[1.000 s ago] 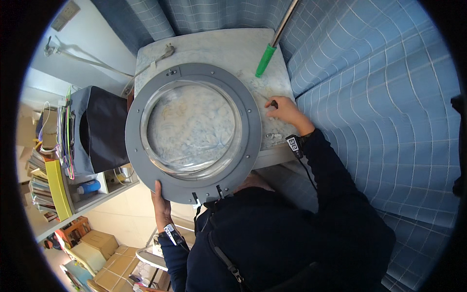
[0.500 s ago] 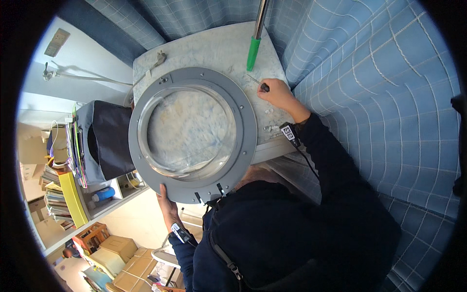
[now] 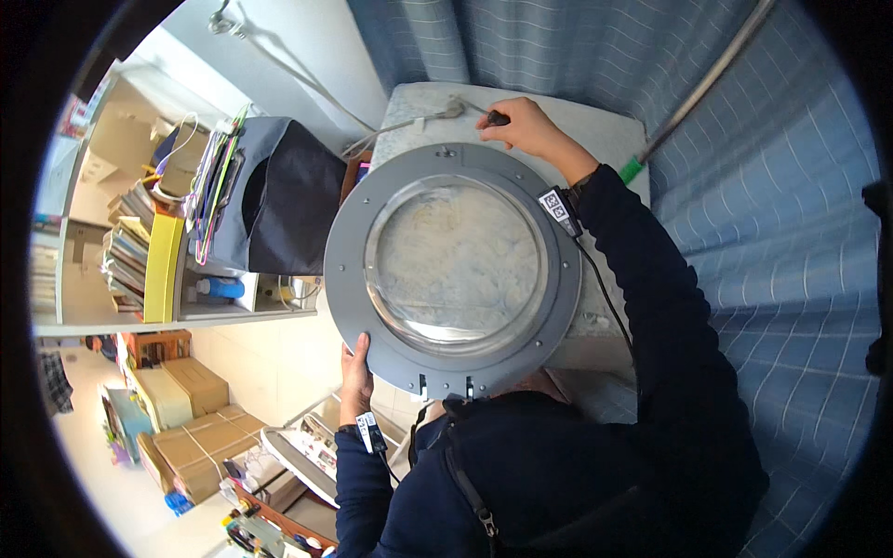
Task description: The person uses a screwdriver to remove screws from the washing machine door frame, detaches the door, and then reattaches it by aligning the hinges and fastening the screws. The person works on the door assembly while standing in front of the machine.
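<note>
A round washing-machine door, a grey ring with screws around a clear glass bowl, lies against me on a marbled tabletop. My left hand grips its rim at the near left, thumb on the grey face. Beyond the far rim, my right hand is closed around the dark handle of a screwdriver. The thin shaft points left, toward a grey plug on the tabletop. The latch sits at the ring's far side, and two hinge slots face my body.
A green-ended metal pole leans at the table's right by the blue checked curtain. To the left, a dark fabric bag and hangers stand on a shelf unit. Cardboard boxes sit on the floor at lower left.
My right hand, with the screwdriver, has gone from the right of the door to beyond its far rim. The view has shifted left. My left hand still grips the rim.
</note>
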The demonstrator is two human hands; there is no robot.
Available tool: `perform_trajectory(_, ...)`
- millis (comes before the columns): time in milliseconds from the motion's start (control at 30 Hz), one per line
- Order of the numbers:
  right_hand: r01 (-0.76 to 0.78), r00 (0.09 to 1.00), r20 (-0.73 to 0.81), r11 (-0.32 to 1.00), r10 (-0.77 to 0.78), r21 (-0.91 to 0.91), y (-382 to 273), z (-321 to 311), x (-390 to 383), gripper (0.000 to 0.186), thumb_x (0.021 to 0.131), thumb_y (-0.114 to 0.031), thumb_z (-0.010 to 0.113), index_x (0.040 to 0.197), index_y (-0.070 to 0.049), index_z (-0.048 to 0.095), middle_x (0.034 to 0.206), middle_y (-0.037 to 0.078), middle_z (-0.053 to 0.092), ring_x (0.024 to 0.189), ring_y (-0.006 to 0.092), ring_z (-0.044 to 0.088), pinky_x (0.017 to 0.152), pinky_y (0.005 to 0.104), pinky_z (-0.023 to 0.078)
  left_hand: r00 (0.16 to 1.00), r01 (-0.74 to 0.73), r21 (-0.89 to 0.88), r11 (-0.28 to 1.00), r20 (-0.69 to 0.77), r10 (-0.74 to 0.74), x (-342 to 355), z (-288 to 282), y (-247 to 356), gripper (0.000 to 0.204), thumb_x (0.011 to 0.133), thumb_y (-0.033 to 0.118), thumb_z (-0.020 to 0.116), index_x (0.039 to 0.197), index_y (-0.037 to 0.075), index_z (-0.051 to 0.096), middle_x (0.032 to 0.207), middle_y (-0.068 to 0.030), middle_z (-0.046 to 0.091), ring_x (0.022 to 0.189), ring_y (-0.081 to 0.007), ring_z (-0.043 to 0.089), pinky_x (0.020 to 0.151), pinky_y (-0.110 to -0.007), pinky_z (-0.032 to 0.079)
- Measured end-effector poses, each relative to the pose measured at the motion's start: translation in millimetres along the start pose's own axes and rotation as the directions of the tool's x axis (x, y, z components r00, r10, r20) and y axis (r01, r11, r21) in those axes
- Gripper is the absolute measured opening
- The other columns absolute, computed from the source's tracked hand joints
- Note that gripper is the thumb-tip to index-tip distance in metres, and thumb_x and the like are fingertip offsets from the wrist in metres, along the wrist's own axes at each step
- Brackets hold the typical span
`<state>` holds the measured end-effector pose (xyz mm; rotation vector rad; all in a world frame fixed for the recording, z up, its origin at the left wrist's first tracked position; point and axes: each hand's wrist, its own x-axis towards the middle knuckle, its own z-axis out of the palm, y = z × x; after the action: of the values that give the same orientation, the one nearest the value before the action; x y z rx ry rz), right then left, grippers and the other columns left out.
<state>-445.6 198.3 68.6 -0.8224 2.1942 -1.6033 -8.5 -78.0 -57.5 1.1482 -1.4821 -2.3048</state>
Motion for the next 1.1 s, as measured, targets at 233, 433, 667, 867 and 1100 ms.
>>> perform_trajectory(233,0.012,0.910,0.397,0.949,0.120,-0.314,16.2,44.4,78.2,0.016,0.073,-0.013,0.076,0.083,-0.003,0.070,0.077,0.008,0.067,0.067,0.0162,0.063,0.061,0.0310,0.048,0.995,0.014,0.001,1.000,-0.100,-0.014,-8.6,7.3,-2.0,0.050,0.090,0.014,0.068,0.133,0.003,0.045,0.122,-0.0101,0.058,0.109,-0.0199,0.056,0.097,-0.034,0.044)
perform_trajectory(433,0.246,0.896,0.444,0.833,0.000,-0.495,45.2,63.8,109.4,0.018,0.071,-0.022,0.076,0.083,-0.009,0.073,0.083,0.010,0.070,0.083,0.0267,0.067,0.072,0.0382,0.050,0.992,0.054,-0.012,0.998,-0.112,-0.055,-10.6,8.4,-1.6,0.050,0.089,0.012,0.067,0.132,0.002,0.044,0.121,-0.0101,0.059,0.107,-0.0195,0.057,0.096,-0.033,0.045)
perform_trajectory(667,0.213,0.911,0.412,0.869,-0.012,-0.446,51.0,66.4,101.1,0.019,0.073,-0.023,0.076,0.083,-0.007,0.072,0.087,0.012,0.069,0.085,0.0305,0.066,0.073,0.0400,0.050,0.988,0.089,0.025,0.996,-0.131,-0.085,-15.1,9.8,1.8,0.052,0.087,0.013,0.067,0.132,0.002,0.044,0.118,-0.0098,0.059,0.106,-0.0194,0.057,0.095,-0.033,0.046)
perform_trajectory(867,0.128,0.962,0.268,0.769,0.059,-0.626,42.8,79.1,83.4,0.019,0.074,-0.024,0.075,0.085,-0.008,0.072,0.093,0.012,0.066,0.094,0.0315,0.063,0.076,0.0436,0.050,0.988,0.097,0.007,0.995,-0.122,-0.095,-15.3,11.3,4.4,0.053,0.086,0.015,0.069,0.131,0.002,0.045,0.117,-0.0096,0.059,0.104,-0.0191,0.057,0.093,-0.033,0.046)
perform_trajectory(1100,0.093,0.971,0.228,0.767,0.071,-0.635,45.0,81.5,79.6,0.018,0.073,-0.023,0.075,0.084,-0.009,0.072,0.090,0.011,0.068,0.090,0.0306,0.064,0.074,0.0424,0.051,0.988,0.085,-0.013,0.996,-0.128,-0.086,-16.1,12.8,3.1,0.052,0.086,0.016,0.070,0.129,0.001,0.046,0.116,-0.0095,0.060,0.103,-0.0190,0.058,0.093,-0.033,0.047)
